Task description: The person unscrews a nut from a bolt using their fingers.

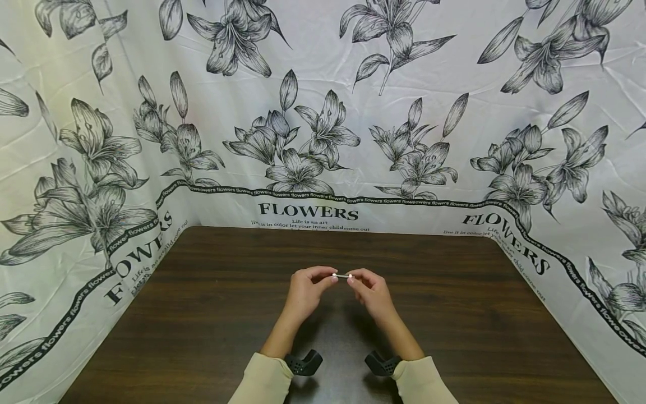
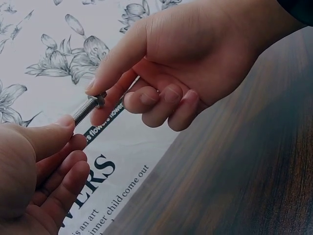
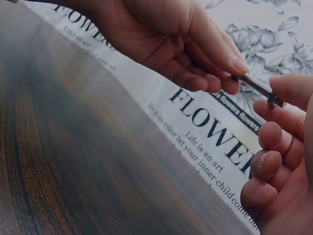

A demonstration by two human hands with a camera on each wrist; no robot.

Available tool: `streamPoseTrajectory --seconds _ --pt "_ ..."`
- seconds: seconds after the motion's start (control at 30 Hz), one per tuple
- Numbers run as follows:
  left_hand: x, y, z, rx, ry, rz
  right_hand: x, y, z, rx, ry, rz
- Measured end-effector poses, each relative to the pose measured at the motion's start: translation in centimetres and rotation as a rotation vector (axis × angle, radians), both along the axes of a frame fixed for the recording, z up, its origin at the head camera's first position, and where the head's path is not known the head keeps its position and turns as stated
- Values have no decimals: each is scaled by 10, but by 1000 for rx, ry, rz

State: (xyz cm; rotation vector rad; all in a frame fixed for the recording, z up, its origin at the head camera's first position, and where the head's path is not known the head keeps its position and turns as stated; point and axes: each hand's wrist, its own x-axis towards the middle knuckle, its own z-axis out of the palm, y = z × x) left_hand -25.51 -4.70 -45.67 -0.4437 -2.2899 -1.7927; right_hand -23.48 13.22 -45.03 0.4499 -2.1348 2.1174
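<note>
Both hands meet over a dark wooden table, each pinching one end of a small metal bolt [image 1: 342, 276]. Its threaded shank shows between the fingertips in the left wrist view. My left hand [image 1: 305, 292] holds one end of the bolt between thumb and index finger; that end is covered by the fingers. At the other end, my right hand [image 1: 372, 293] pinches a ring-shaped nut [image 3: 271, 100] on the bolt with its thumb and index finger. The remaining right fingers are loosely curled in the right wrist view. The bolt lies nearly level in the head view.
The brown table [image 1: 222, 280] spreads out below the hands. A white cloth [image 1: 323, 62] printed with black flowers and lettering stands around its back and sides. Dark devices [image 1: 305, 363] are worn on both wrists, beside pale sleeves [image 1: 264, 379].
</note>
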Motion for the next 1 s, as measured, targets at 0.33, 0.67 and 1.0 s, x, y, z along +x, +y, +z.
streamPoseTrajectory --seconds 0.33,0.67,1.0 --pt "-1 -1 -1 -9 6 1 2 0 3 -39 60 45" --pt "-1 -2 -3 0 4 1 1 1 2 -49 65 59" --pt "-3 -1 -5 7 0 0 2 1 2 -57 72 57"
